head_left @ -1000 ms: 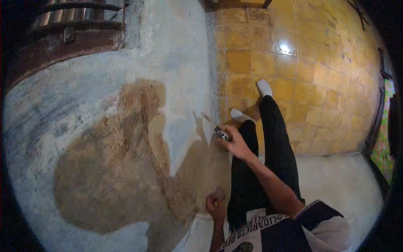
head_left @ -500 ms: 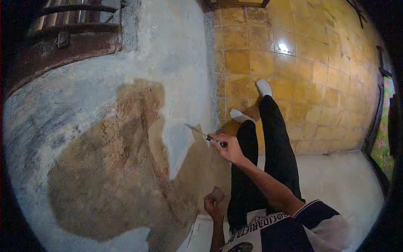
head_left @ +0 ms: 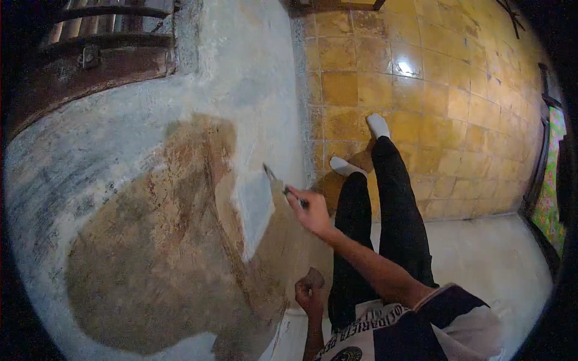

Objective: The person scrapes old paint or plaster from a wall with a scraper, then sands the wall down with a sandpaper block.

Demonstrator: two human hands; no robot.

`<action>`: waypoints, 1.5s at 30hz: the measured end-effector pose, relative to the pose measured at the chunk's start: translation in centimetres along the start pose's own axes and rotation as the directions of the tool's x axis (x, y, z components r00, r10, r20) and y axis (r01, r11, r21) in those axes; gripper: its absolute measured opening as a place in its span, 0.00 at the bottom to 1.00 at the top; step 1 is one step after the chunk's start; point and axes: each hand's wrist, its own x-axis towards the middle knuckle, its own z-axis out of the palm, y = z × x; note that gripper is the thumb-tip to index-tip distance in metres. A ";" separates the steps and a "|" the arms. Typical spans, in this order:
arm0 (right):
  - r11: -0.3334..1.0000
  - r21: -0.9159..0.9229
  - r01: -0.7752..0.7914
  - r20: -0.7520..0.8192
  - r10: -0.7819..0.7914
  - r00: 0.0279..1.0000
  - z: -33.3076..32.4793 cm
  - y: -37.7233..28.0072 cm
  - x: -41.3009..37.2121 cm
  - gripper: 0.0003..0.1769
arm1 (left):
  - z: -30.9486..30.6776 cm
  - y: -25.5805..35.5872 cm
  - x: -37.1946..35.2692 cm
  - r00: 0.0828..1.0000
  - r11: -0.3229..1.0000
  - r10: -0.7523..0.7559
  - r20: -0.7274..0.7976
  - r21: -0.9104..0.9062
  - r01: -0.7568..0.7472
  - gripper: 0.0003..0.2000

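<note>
My right hand (head_left: 314,212) is closed around the dark handle of a putty knife (head_left: 274,178). Its narrow grey blade points up and left, overlapping the pale, patchy wall (head_left: 253,108) in this view. Lower down, near my torso, my left hand (head_left: 307,295) has its fingers curled on a small, flat, brownish piece (head_left: 314,277) whose kind I cannot tell. A broad brown darkened area (head_left: 138,265), rough in its upper part, covers much of the wall beside both hands. Between it and the knife shows a light bluish-white patch (head_left: 256,210).
Yellow tiled floor (head_left: 433,120) meets the wall along a worn grey edge. My legs in black trousers (head_left: 397,204) and my white-socked feet (head_left: 377,125) are on the floor side. A brown wooden frame with bars (head_left: 108,60) sits upper left; flowered green cloth (head_left: 551,180) hangs far right.
My right hand has moved slightly left with the putty knife, and the blade has turned more edge-on. The left hand has shifted slightly, showing more of the flat piece.
</note>
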 end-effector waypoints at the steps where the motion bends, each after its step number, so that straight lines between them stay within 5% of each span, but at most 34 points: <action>1: 0.998 0.046 -0.038 -0.017 0.039 0.999 -0.3 -0.6 1.6 0.17 | -0.1 -0.5 -0.2 0.999 0.999 0.030 -0.015 0.041 -0.029 0.14; 3: 0.997 0.067 -0.026 -0.056 0.030 0.998 -1.1 -1.5 1.8 0.17 | -0.5 -1.1 0.1 0.994 0.985 0.107 -0.031 0.139 -0.101 0.14; 8: 0.999 -0.001 0.049 -0.087 -0.049 0.995 -1.6 0.6 -1.3 0.18 | 0.8 1.9 0.5 0.997 0.998 0.058 0.043 -0.010 -0.057 0.16; 9: 0.999 -0.033 0.004 0.022 -0.004 1.000 -0.6 0.1 0.1 0.18 | 0.9 2.2 0.7 0.998 0.999 0.043 0.054 0.006 -0.043 0.16; 15: 0.987 0.035 -0.154 0.051 0.152 0.987 -3.3 1.8 -3.6 0.19 | 2.0 1.7 1.1 0.998 0.999 -0.010 -0.061 -0.041 0.007 0.15; 20: 0.993 -0.070 0.100 -0.079 -0.105 0.991 2.3 4.2 1.9 0.17 | 2.1 2.1 0.9 0.999 0.999 0.004 -0.039 -0.048 -0.006 0.14; 22: 0.999 -0.013 0.036 -0.104 -0.037 0.994 0.3 3.1 4.8 0.17 | 2.7 3.2 0.8 0.996 0.999 0.043 -0.080 0.007 -0.043 0.14; 25: 0.989 0.075 -0.131 0.079 0.126 0.989 -4.9 1.2 5.8 0.16 | 2.5 3.3 0.4 0.994 0.995 0.074 -0.078 0.067 -0.069 0.17; 29: 0.966 -0.159 0.206 -0.068 -0.218 0.973 -7.6 1.9 7.6 0.16 | 2.4 2.1 0.5 0.995 0.998 -0.070 -0.067 0.007 0.070 0.21; 32: 0.983 -0.070 0.170 0.046 -0.167 0.985 -9.0 0.6 8.8 0.18 | 2.5 2.3 0.7 0.998 1.000 -0.001 -0.061 -0.019 0.000 0.18; 35: 0.970 0.041 0.240 -0.125 -0.233 0.964 -9.5 -1.2 9.8 0.18 | 2.4 2.6 0.6 0.999 0.999 0.032 -0.044 -0.020 -0.033 0.17; 38: 0.980 0.121 0.160 -0.176 -0.137 0.975 -9.9 -2.6 11.2 0.10 | 2.9 4.5 0.5 0.996 0.999 -0.030 -0.084 0.027 0.032 0.16; 41: 0.603 0.724 0.337 -0.363 -0.083 0.928 -8.2 -3.6 15.4 0.09 | 2.5 4.0 0.5 0.992 0.989 -0.030 -0.125 0.141 0.048 0.14; 44: 0.401 0.887 0.229 -0.182 -0.153 0.971 -9.1 -6.9 18.9 0.14 | 1.9 3.3 1.2 0.994 0.994 0.006 -0.112 0.110 0.007 0.12; 45: 0.321 0.909 0.264 -0.226 -0.151 0.962 -9.3 -7.1 20.4 0.16 | 1.8 3.3 1.3 0.995 0.997 0.012 -0.103 0.072 -0.004 0.11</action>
